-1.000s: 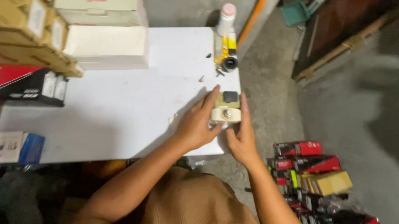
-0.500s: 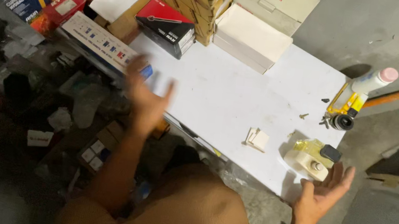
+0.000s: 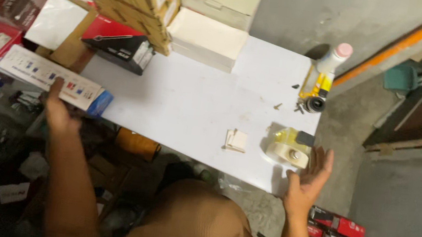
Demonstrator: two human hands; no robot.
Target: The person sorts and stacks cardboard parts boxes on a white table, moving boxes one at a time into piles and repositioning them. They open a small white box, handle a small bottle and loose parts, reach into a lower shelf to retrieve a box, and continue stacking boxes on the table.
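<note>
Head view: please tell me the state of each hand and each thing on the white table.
Left hand: open, touching the long white and blue box.
Right hand: open, palm up, empty, beside the tape dispenser.
Tape dispenser: lying on the table.
Bottle: upright, pink cap on.
Small cream packet: lying flat, untouched.

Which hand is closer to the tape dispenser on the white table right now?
Right. The right hand is open at the table edge right beside the tape dispenser. The left hand is far across the table, touching a long white and blue box.
</note>
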